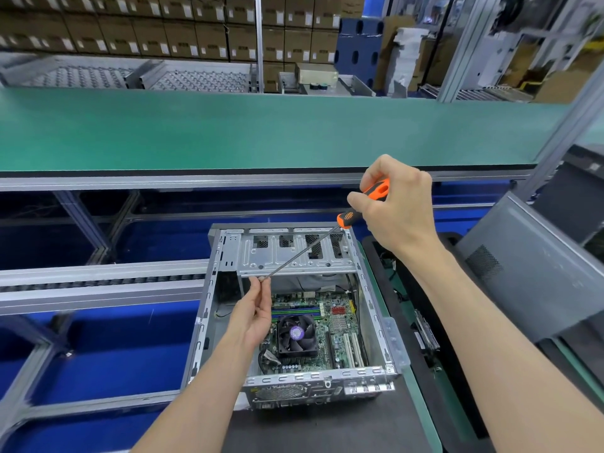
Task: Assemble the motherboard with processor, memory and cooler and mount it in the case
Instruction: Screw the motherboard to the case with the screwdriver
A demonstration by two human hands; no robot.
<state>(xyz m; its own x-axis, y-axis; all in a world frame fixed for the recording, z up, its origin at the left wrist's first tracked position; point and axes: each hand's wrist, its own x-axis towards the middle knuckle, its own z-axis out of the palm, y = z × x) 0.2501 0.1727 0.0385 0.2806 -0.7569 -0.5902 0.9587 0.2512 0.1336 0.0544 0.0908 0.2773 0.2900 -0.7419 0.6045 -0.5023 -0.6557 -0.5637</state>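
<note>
An open grey computer case (389, 335) lies on a black mat in front of me. Inside it sits the green motherboard (340, 325) with a black cooler fan (296, 335) and memory sticks (295, 311) above the fan. My right hand (397, 204) grips the orange-and-black handle of a long screwdriver (349, 219) above the case's far right corner. The shaft slants down to the left over the drive cage (294, 256). My left hand (253, 308) pinches the screwdriver's tip at the cage's front edge; whether a screw is there I cannot tell.
A green conveyor belt (261, 129) runs across behind the case. Roller rails and blue frame sections (98, 341) lie to the left. A grey case side panel (536, 269) leans at the right, beside a black mat with cables. Stacked cardboard boxes fill the background.
</note>
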